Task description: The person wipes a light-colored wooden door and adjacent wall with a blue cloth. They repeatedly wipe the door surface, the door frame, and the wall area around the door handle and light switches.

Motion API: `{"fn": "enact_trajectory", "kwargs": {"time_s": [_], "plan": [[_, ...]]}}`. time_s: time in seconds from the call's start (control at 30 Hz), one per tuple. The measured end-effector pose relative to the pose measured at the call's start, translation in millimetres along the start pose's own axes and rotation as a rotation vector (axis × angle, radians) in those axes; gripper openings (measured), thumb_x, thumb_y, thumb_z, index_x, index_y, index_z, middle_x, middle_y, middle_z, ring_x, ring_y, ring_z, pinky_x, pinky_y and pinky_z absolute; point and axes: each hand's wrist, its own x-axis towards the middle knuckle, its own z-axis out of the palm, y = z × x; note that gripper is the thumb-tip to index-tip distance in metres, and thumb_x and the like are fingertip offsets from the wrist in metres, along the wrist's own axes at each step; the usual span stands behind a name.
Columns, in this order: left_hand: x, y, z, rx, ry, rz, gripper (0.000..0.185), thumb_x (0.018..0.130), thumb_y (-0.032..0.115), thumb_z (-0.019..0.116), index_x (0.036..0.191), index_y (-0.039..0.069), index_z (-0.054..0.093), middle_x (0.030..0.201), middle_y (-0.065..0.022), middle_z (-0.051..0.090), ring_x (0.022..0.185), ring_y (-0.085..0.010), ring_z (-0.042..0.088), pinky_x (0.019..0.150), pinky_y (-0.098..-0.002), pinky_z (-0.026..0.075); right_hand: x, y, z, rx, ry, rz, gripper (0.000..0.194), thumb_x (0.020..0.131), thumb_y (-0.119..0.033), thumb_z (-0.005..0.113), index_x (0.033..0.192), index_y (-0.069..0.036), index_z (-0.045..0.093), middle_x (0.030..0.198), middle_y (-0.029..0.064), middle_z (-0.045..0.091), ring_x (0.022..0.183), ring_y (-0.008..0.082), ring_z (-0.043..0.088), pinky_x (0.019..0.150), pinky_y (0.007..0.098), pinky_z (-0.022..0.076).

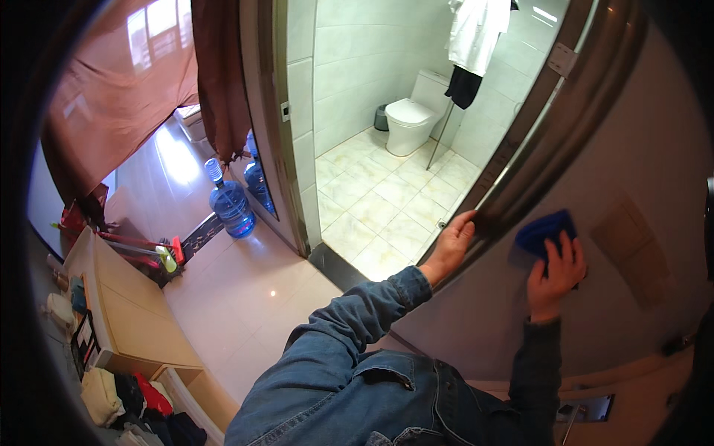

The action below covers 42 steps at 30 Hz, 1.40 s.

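My left hand [453, 243] grips the edge of the brown door frame [516, 148], low on its right side. To the right of it, my right hand [556, 273] holds a blue cloth [545, 229] flat against the dim grey wall surface [479, 318]. Fingers of that hand are spread over the cloth's lower part. A brownish rectangular patch [633, 251] shows on the same surface, just right of the cloth. Both forearms are in denim sleeves.
Through the doorway are a white toilet [410, 120], a grey bin [381, 118] and hanging clothes [478, 39]. A blue water bottle [231, 206] stands left of the doorway. Brooms [167, 256] lie by a wooden cabinet [131, 301]; folded clothes [142, 401] sit at lower left.
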Motion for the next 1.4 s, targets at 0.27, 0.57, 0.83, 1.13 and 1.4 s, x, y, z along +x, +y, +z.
{"fn": "enact_trajectory", "kwargs": {"time_s": [0.27, 0.57, 0.83, 1.13, 1.4], "plan": [[-50, -12, -47, 0.031, -0.078, -0.258, 0.034, 0.093, 0.014, 0.053, 0.125, 0.002, 0.049, 0.097, -0.0064, 0.064, 0.087, -0.0099, 0.059, 0.076, -0.0233, 0.047, 56, -44, 39, 0.024, -0.052, -0.117, 0.036, 0.069, -0.006, 0.059, 0.104, -0.015, 0.064, 0.122, 0.0057, 0.058, 0.114, 0.0316, 0.049, 0.091, 0.0453, 0.0338], [-116, -20, -124, 0.06, 0.05, -0.433, 0.028, 0.09, 0.012, 0.055, 0.117, 0.003, 0.055, 0.085, -0.0086, 0.067, 0.075, -0.0099, 0.06, 0.068, -0.0238, 0.05, -100, -81, 80, 0.405, -0.613, -0.434, 0.023, 0.077, -0.007, 0.056, 0.097, -0.009, 0.065, 0.122, 0.007, 0.057, 0.121, 0.024, 0.047, 0.092, 0.0391, 0.0381], [-142, -17, -147, 0.119, -0.015, -0.559, 0.026, 0.09, 0.01, 0.054, 0.114, 0.0, 0.057, 0.089, -0.0102, 0.066, 0.082, -0.0117, 0.062, 0.069, -0.0239, 0.05, -177, -93, 108, 0.511, -0.743, -0.437, 0.013, 0.074, -0.007, 0.056, 0.084, -0.008, 0.064, 0.108, 0.0073, 0.061, 0.114, 0.0254, 0.051, 0.093, 0.0394, 0.039], [-141, -21, -156, 0.151, -0.031, -0.577, 0.025, 0.09, 0.013, 0.055, 0.112, 0.002, 0.058, 0.085, -0.0049, 0.065, 0.076, -0.0093, 0.059, 0.067, -0.0244, 0.049, -248, -112, 161, 0.576, -1.055, -0.248, 0.011, 0.071, -0.01, 0.056, 0.077, -0.011, 0.065, 0.093, 0.0063, 0.065, 0.106, 0.0261, 0.055, 0.094, 0.042, 0.0376], [-140, -32, -180, 0.254, -0.007, -0.636, 0.026, 0.088, 0.011, 0.056, 0.111, 0.0, 0.058, 0.084, -0.0042, 0.064, 0.073, -0.0099, 0.058, 0.064, -0.0241, 0.049, -218, -157, 161, 0.816, -1.225, 0.121, 0.02, 0.066, 0.001, 0.059, 0.081, -0.01, 0.067, 0.085, 0.0057, 0.067, 0.088, 0.0254, 0.062, 0.086, 0.0389, 0.0453]]}}
